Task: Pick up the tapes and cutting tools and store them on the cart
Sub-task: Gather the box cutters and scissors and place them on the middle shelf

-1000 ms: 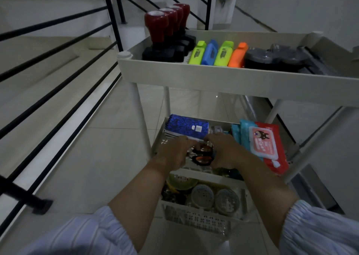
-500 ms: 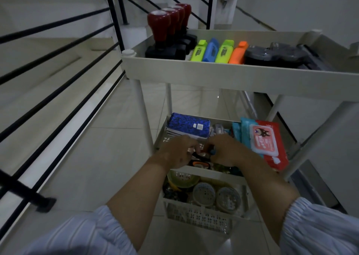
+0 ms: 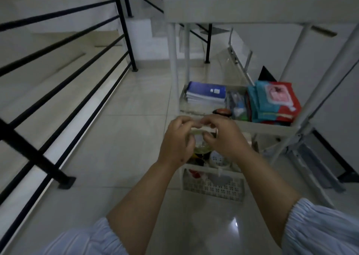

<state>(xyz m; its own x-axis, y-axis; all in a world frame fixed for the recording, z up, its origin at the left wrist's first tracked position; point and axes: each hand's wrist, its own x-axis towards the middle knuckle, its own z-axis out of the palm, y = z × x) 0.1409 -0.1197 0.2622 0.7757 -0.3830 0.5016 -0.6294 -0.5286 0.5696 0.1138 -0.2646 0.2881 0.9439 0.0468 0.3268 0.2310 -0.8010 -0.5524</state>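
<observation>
The scene is dim and grey, colours muted. A small glare spot shines on the glossy floor tiles [image 3: 236,224] near the bottom edge. Both hands [image 3: 202,138] are softened by motion blur. The railing bars [image 3: 64,76] bow outward from wide-angle distortion at the left edge.

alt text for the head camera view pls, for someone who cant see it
Both hands, left hand and right hand, hold a clear roll of tape above a white basket of tape rolls on the floor. Behind stands a white cart, its lower shelf holding blue notebooks and wet wipe packs.
</observation>
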